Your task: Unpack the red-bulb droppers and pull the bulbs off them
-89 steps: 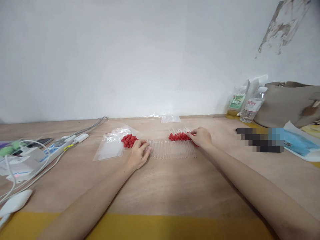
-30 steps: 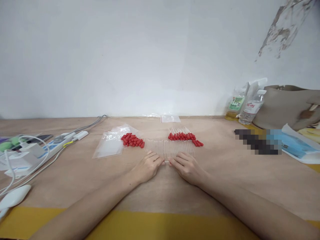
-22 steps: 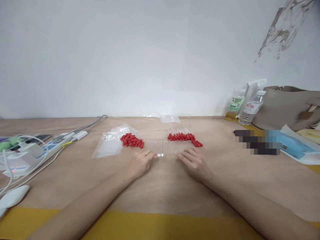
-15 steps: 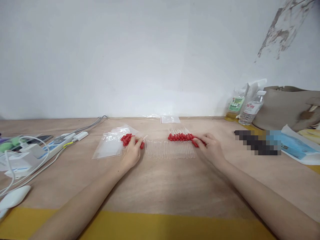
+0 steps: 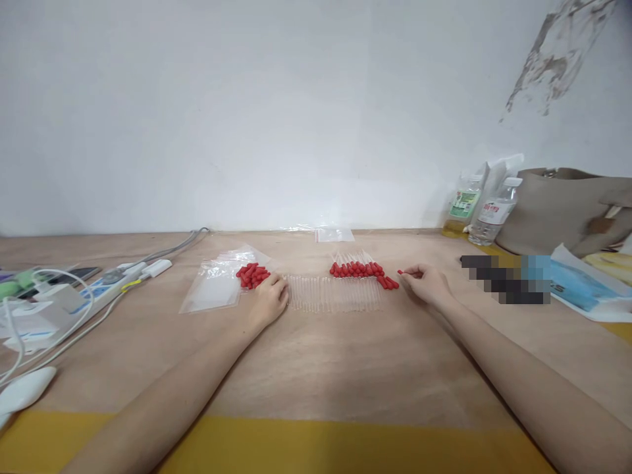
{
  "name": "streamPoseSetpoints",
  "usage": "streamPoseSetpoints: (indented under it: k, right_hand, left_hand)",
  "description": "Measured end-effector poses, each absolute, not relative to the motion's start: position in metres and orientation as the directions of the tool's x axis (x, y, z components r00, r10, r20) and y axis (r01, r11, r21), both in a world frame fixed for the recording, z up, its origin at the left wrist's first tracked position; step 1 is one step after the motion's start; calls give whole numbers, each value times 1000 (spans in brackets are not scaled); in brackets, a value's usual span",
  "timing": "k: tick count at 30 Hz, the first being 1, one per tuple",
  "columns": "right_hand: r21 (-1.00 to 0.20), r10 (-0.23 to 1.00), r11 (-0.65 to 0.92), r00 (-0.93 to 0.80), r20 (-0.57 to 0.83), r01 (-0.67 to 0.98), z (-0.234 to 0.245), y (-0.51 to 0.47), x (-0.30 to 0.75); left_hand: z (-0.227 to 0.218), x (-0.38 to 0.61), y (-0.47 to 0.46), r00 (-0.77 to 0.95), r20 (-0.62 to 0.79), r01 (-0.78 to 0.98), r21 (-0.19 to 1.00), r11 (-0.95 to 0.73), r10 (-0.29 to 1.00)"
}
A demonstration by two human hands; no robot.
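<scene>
My left hand [image 5: 270, 297] rests with curled fingers at the left end of a row of thin clear tubes [image 5: 336, 294]; whatever its fingertips hold is hidden. Beside it is a pile of red rubber bulbs [image 5: 251, 275]. My right hand [image 5: 428, 284] pinches one small red rubber bulb [image 5: 400, 272], mostly covered by the fingers. Left of that hand, a few loose red bulbs [image 5: 388, 283] lie by the tubes' right end. Behind the tubes, several thin pale sticks with red bulb ends [image 5: 356, 268] lie side by side, bulbs toward me.
Clear plastic bags [image 5: 212, 289] lie at left, near a white power strip [image 5: 106, 286] with cables and a white spoon [image 5: 29, 388]. Another small bag [image 5: 336, 235] lies by the wall. Bottles [image 5: 495, 210], a grey bag [image 5: 567, 210] and a blue packet [image 5: 577, 283] stand or lie at right.
My right hand has drawn back to the right from the loose bulbs, with one bulb in its fingers. The pale stick at my left fingertips no longer shows; those fingers have curled downward.
</scene>
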State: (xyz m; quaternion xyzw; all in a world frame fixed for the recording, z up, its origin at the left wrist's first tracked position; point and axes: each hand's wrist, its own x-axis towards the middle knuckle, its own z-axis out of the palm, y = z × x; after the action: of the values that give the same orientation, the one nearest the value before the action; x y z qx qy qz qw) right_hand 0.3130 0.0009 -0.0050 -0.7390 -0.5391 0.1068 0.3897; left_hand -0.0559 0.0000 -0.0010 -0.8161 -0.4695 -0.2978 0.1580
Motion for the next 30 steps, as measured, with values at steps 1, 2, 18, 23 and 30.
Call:
streamPoseSetpoints:
  k: [1,2,18,23,30]
  right_hand:
    - [-686,888,-117,386,252,718,-5,1,313]
    - [-680,896,-118,373,242,723,-6,1,313]
    - [-640,911,-98,327,250,762,-16,7,317]
    - [-630,896,-132,363,254,766,-11,5,316]
    - [-461,888,148,88,452,875,13,4,281]
  left_hand:
    - [-1,-55,-1,385,633,844,54,-534,672]
    - [-2,-54,-2,385,629,829,85,-553,675]
    - [5,-61,-20,554,524,729,69,-681,646]
    - [7,-64,-22,566,505,730,58,-680,651]
    - [8,-62,-21,592,572,699,-14,-715,568]
